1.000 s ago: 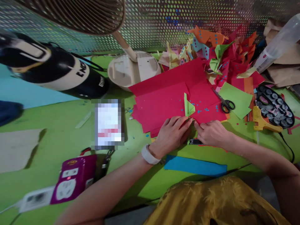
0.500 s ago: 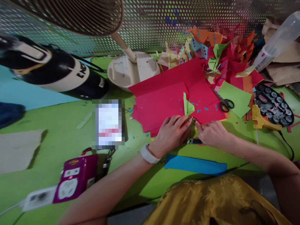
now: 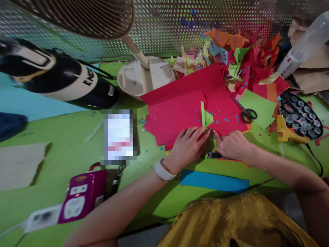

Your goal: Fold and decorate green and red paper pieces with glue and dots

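Note:
My left hand (image 3: 189, 145) is closed at the near edge of the red sheets, its fingertips pinched on the lower end of a small folded green paper (image 3: 207, 116). The folded piece stands up over the red paper (image 3: 177, 115), its lower part hidden by my fingers. Just right of it is my right hand (image 3: 231, 145), index finger stretched toward my left fingertips and the other fingers curled; whether anything is in them is hidden. A dark box cutter (image 3: 214, 155) lies under and in front of my right hand. Nearer me is a blue paper strip (image 3: 214, 181).
Scissors (image 3: 248, 115), a green sheet (image 3: 258, 106), a yellow glue gun (image 3: 285, 130) and a dark paint palette (image 3: 300, 116) are on the right. Folded paper figures (image 3: 239, 56) pile up behind. A bottle (image 3: 77, 79), fan base (image 3: 159, 73) and purple power socket (image 3: 84, 192) stand left.
My right hand has shifted slightly, its index finger now more stretched and lower, a little apart from my left fingertips. More of the box cutter shows. My left hand and the folded green paper stay put.

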Motion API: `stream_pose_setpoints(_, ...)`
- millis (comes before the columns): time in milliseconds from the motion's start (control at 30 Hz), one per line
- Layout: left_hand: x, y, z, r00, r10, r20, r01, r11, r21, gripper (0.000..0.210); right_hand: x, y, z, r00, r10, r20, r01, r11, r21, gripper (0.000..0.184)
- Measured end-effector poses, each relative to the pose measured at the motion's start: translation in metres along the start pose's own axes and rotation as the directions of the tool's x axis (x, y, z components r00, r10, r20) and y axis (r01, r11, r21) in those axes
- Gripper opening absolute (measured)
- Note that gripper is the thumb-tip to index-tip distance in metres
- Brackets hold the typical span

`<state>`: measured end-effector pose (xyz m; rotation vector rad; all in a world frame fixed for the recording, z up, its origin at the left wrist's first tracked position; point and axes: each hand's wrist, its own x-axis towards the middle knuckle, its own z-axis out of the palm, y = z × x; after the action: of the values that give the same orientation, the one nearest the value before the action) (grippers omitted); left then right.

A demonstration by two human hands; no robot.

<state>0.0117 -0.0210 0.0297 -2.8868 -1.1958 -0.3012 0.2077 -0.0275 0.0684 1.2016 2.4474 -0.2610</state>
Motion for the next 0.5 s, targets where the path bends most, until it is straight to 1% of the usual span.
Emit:
stream_pose_setpoints(100, 0.0, 0.001, 0.0, 1.0, -0.008, -0.003, 0.008, 1.0, 0.009, 0.034, -0.002, -0.001, -0.004, 1.0, -0.007, 0.021, 0.007, 1.0, -0.008, 0.055)
stream_pose_setpoints(167, 0.0, 0.0, 0.0, 1.0, -0.016, -0.017, 0.015, 1.0, -0.024, 0.034, -0.002, -0.003, -0.008, 0.999, -0.02, 0.038, 0.021, 1.0, -0.018, 0.055)
stream_pose_setpoints(233, -0.001, -0.003, 0.001, 0.999, -0.037, -0.037, 0.033, 0.993, -0.111, 0.033, -0.002, -0.005, -0.01, 0.999, -0.027, 0.044, 0.028, 0.999, -0.025, 0.055)
stream_pose_setpoints(333, -0.001, -0.01, 0.001, 0.989, -0.134, -0.059, 0.108, 0.939, -0.327, 0.031, 0.0, -0.007, -0.011, 0.999, -0.027, 0.017, 0.027, 0.999, -0.018, 0.054)
stream_pose_setpoints(400, 0.001, -0.015, 0.0, 0.978, -0.203, -0.039, 0.166, 0.882, -0.441, 0.027, 0.001, -0.007, -0.01, 0.999, -0.035, -0.01, 0.035, 0.999, -0.012, 0.053)
stream_pose_setpoints(500, 0.01, -0.019, -0.006, 0.956, -0.288, 0.06, 0.281, 0.828, -0.485, 0.026, 0.003, -0.005, -0.009, 0.998, -0.045, -0.031, 0.045, 0.999, -0.017, 0.052)
